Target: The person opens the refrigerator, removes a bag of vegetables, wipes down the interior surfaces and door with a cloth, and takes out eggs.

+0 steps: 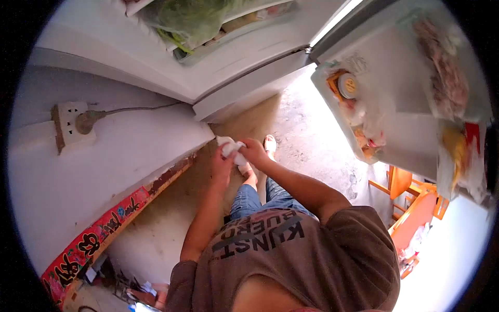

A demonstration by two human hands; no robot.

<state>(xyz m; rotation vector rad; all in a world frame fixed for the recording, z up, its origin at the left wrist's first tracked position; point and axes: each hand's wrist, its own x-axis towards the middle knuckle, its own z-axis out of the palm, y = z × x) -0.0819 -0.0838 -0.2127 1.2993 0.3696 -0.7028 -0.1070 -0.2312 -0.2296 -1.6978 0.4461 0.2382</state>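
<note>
A crumpled white cloth or paper (231,147) is held between both hands, low in front of the body and above the feet. My left hand (222,165) has its fingers closed round the left and lower side of it. From the right, my right hand (253,153) pinches its other edge. The two hands are close together, near the bottom corner of the open fridge. Whether the white item is cloth or paper cannot be told.
An open fridge (228,91) shows bagged greens (192,21). Its door (410,125) stands open at right, with a jar (347,86) and bags in its shelves. A socket with a plug (73,122) is on the left wall; orange chairs (416,208) stand at right.
</note>
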